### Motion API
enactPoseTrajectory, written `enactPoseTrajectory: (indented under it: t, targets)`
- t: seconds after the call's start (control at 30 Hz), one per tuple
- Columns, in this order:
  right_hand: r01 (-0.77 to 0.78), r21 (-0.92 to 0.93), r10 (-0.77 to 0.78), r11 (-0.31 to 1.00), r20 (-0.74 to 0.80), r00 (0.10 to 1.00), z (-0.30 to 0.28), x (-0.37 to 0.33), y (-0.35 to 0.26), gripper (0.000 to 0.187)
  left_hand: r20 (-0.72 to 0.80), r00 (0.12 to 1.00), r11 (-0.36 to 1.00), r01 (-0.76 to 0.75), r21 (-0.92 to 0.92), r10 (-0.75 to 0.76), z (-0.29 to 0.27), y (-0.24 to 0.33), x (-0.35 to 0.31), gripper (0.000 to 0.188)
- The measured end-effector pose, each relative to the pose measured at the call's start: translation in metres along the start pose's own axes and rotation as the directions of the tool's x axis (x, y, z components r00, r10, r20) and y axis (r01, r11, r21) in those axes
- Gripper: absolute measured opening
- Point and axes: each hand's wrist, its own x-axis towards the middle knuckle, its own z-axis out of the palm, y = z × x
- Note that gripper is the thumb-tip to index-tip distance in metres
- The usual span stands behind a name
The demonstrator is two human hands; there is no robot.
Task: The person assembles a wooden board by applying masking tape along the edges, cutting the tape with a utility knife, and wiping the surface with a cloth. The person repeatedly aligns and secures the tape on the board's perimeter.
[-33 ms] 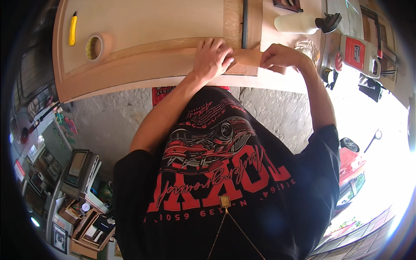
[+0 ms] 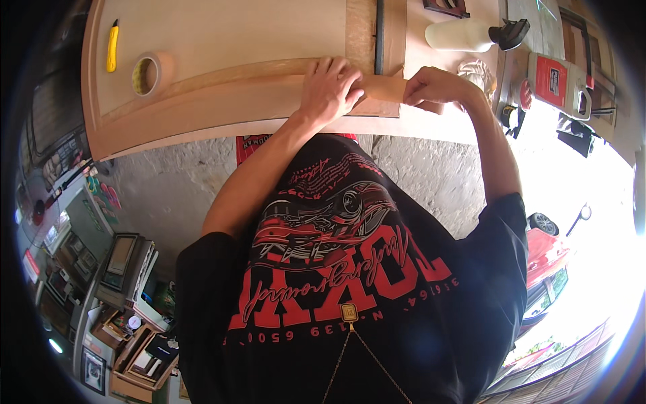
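Observation:
My left hand (image 2: 330, 91) lies on the near border of a large brown board (image 2: 235, 34), fingers apart and pressing down close to a strip of brown tape (image 2: 385, 88). To its right, my right hand (image 2: 436, 87) pinches the loose end of that strip, which stretches between the two hands. Some of the tape's length is hidden under the left fingers. A tape roll (image 2: 146, 74) stands on the board at the left, and a yellow utility knife (image 2: 112, 47) lies beyond it. A dark straight bar (image 2: 380, 40) lies past the left hand, pointing away from me.
At the far right are a spray bottle (image 2: 464, 35) lying on its side, a crumpled cloth (image 2: 476, 73) and a plastic jug (image 2: 555, 84) with a red label. Frames and boxes (image 2: 138, 350) are piled at the lower left. A red car (image 2: 546, 252) stands outside at the right.

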Motion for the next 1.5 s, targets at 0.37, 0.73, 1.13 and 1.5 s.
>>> enactPoseTrajectory:
  t: [0.37, 0.73, 1.13, 1.5]
  targets:
    - [0.153, 0.182, -0.121, 0.971, -0.177, 0.977, -0.014, -0.011, -0.008, 0.02, 0.02, 1.0, 0.999, 0.018, -0.047, -0.017, 0.012, 0.001, 0.043, 0.054]
    - [0.132, 0.175, -0.102, 0.976, -0.171, 0.98, -0.014, -0.011, -0.01, 0.023, -0.009, 0.998, 0.998, 0.056, -0.022, -0.057, 0.026, -0.001, 0.06, 0.056]
    - [0.039, 0.044, -0.031, 0.998, -0.165, 0.986, -0.006, 0.003, 0.015, 0.023, 0.085, 0.996, 0.997, -0.017, -0.075, 0.023, 0.016, -0.001, 0.049, 0.039]
    - [-0.03, -0.03, 0.024, 0.999, -0.181, 0.983, -0.001, 0.003, 0.005, 0.023, 0.037, 0.993, 0.988, -0.105, -0.115, 0.11, 0.027, -0.001, 0.041, 0.014]
